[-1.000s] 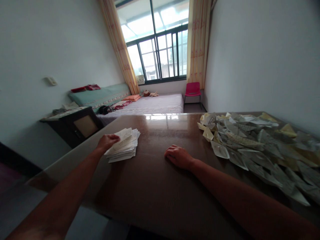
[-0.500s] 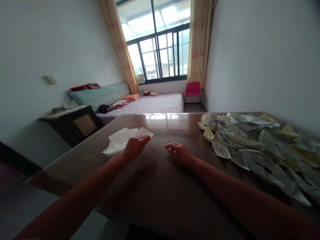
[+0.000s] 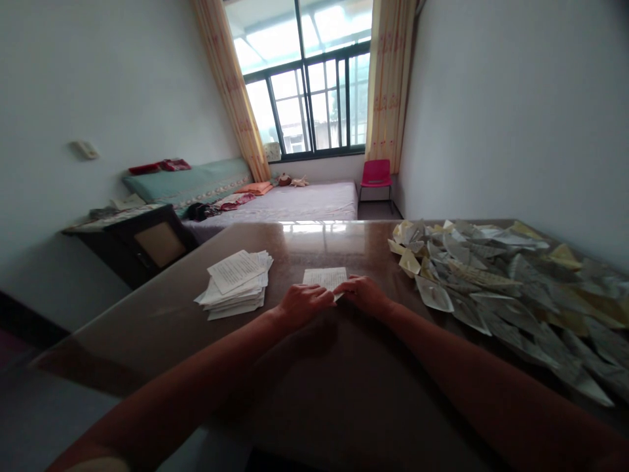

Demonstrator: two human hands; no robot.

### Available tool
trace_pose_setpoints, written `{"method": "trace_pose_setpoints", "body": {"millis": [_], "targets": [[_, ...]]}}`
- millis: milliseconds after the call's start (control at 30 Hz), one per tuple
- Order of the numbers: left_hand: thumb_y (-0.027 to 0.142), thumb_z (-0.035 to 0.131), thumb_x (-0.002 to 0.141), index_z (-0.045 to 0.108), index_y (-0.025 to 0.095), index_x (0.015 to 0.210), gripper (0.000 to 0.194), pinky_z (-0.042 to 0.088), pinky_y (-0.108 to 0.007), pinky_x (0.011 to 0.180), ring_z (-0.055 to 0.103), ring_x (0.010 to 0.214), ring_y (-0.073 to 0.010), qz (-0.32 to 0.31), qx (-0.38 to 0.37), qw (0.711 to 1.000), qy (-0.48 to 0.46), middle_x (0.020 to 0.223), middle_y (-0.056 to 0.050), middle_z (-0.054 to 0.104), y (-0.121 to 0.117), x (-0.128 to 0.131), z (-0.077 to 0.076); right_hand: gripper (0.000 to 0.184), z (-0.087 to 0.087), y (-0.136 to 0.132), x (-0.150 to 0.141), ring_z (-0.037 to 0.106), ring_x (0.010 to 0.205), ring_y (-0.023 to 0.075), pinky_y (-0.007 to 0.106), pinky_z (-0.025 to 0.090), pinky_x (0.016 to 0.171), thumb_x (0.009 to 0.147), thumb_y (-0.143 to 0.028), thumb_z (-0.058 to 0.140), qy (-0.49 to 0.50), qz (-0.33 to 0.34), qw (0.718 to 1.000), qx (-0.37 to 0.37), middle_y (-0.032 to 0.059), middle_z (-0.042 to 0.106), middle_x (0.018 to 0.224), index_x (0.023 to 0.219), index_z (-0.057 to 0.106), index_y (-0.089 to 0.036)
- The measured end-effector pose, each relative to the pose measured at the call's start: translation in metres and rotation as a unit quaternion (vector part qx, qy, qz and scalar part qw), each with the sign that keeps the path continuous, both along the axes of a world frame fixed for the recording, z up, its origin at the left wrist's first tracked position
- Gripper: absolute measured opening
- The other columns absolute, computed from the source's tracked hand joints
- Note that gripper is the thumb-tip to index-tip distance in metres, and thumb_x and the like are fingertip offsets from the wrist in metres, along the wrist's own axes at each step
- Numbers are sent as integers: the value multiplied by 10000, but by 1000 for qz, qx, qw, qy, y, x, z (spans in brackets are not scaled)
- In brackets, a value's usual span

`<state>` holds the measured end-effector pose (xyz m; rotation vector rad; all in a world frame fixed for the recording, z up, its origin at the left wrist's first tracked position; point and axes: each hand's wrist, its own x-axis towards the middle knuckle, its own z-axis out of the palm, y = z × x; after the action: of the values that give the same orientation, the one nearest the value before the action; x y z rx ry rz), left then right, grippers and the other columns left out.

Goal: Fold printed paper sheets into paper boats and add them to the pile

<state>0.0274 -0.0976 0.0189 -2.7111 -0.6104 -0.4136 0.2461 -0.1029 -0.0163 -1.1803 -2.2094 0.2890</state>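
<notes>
A small sheet of printed paper [image 3: 324, 276] lies on the brown table in front of me, its near edge partly hidden by my hands. My left hand [image 3: 307, 305] grips that near edge with the fingers together. From the other side, my right hand [image 3: 366, 295] pinches the sheet's right corner, which looks lifted or bent. To the left of my left hand sits a loose stack of printed paper sheets [image 3: 236, 285], the top one turned askew.
Folded paper boats [image 3: 472, 262], grey and yellowish, heap over the right side of the glossy table [image 3: 275, 393]. Beyond it are a bed [image 3: 319, 200], a pink chair [image 3: 376, 174] and a window. A dark cabinet [image 3: 147, 242] stands at the left.
My left hand has carried a sheet from the stack rightwards to the table's middle. My right hand has closed on that sheet. The view has shifted slightly.
</notes>
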Motion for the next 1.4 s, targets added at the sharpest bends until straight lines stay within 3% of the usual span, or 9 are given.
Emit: {"method": "trace_pose_setpoints", "body": {"millis": [200,400,567,767,1000,1100,1167,1300,1400], "targets": [[366,409,959,624,214,993,265,377,-236,594,578,832,-157,53,-52,997,-24,882,-32,647,15,-11,-3,157,12,-9,-1,603,858,182,260,405,712,868,-293,574,-106,-109,986,63,34,711,848,840,721,-244],[321,369,965,690,265,963,326,372,-233,572,558,819,-161,65,-81,995,-15,874,-41,615,22,-24,-13,240,15,-16,-6,544,867,205,289,375,714,904,-399,533,-189,-19,976,107,45,684,795,855,679,-214],[306,408,944,692,246,931,291,421,-234,665,563,892,-164,44,-143,988,-48,926,-45,617,34,-43,-18,322,16,-9,7,503,1032,244,351,357,848,765,-276,689,-164,-7,984,69,54,678,1045,1082,642,-243],[253,459,902,677,241,934,221,444,-231,777,602,882,-142,13,-239,970,-46,1031,-29,619,43,-64,-13,278,6,8,28,518,1046,224,374,359,899,731,-158,667,-104,0,994,10,17,678,1080,986,672,-269],[305,413,940,607,202,857,235,408,-225,619,581,758,-146,44,-129,991,11,815,-25,629,23,-50,-5,338,19,3,26,476,1120,283,446,358,919,784,-165,624,-150,-116,982,26,57,645,1182,1107,663,-259],[277,401,946,599,196,851,235,393,-226,580,570,736,-143,13,-100,994,29,797,-31,632,3,-36,-4,566,31,-12,7,411,1213,315,475,324,957,733,-276,722,-182,-35,982,25,76,559,1317,1276,561,-273],[273,395,952,613,194,862,249,410,-233,592,573,727,-144,3,-119,993,13,785,-33,633,-7,-29,-3,451,32,-17,-3,449,1178,288,457,337,960,779,-277,688,-167,18,986,3,61,596,1274,1222,610,-293],[426,507,914,626,262,1108,281,475,-258,758,615,847,-151,-54,-276,958,-49,934,-22,675,-5,-34,4,255,20,-7,2,562,1015,207,369,438,909,880,-195,528,-49,75,995,-45,44,708,1058,1016,729,-272],[545,728,690,577,273,1240,631,451,-342,941,550,1126,-230,-71,-355,930,-68,1192,-65,628,14,-46,4,238,14,5,17,608,978,189,340,475,894,903,-273,522,20,101,990,-100,48,729,986,1006,735,-250]]}}
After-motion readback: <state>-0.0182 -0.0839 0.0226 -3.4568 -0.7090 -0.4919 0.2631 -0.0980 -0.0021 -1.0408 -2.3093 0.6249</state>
